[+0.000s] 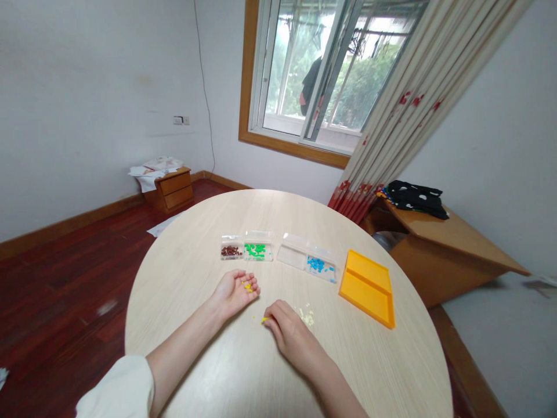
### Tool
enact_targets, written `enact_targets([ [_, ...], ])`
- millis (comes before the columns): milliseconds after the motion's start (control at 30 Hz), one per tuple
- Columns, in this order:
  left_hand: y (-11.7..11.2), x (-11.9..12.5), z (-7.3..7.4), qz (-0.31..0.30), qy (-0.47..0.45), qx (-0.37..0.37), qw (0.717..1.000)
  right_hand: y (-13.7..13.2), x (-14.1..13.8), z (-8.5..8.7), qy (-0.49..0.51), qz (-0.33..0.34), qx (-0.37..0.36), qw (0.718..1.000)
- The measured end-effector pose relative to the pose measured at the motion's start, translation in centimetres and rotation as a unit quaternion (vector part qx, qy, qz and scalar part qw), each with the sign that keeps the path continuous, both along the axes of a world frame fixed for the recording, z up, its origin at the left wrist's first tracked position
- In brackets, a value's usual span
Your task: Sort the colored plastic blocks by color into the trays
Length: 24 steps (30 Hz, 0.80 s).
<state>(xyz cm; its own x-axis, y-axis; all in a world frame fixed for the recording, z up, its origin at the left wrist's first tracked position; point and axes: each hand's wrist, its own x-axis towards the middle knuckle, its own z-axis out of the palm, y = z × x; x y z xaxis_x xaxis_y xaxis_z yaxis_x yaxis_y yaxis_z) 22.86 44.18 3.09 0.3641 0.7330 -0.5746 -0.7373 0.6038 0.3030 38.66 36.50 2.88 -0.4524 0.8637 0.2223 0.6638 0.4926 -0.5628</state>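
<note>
My left hand [232, 292] is turned palm up with curled fingers, cupping several small yellow pieces [248, 287]. To its right, my right hand [285, 328] is low over the table, its thumb and fingers pinched on a small yellow piece [265, 320]. A tiny yellow bit [254, 317] lies on the tabletop between the hands. Beside the right hand's knuckles is a loose scatter of pale cream pieces [308, 317]. The kind of these pieces is too small to make out.
Beyond my hands stand clear plastic boxes with brown pieces [231, 251], green pieces [255, 250] and blue pieces [317, 265]. One clear compartment [292, 255] shows no pieces. An orange two-section tray [369, 313] lies at the right of the round table [209, 371].
</note>
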Motion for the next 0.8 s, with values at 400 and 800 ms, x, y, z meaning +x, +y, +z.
enact_targets([
  [400, -2.2, 1.8, -0.7, -0.221, -0.100, 0.061, 0.968, 0.8, 0.6, 0.2, 0.140, -0.058, 0.101, 0.983],
  [800, -1.0, 0.7, -0.5, -0.088, -0.072, 0.010, 0.993, 0.9, 0.9, 0.1, 0.120, -0.065, 0.115, 0.984],
])
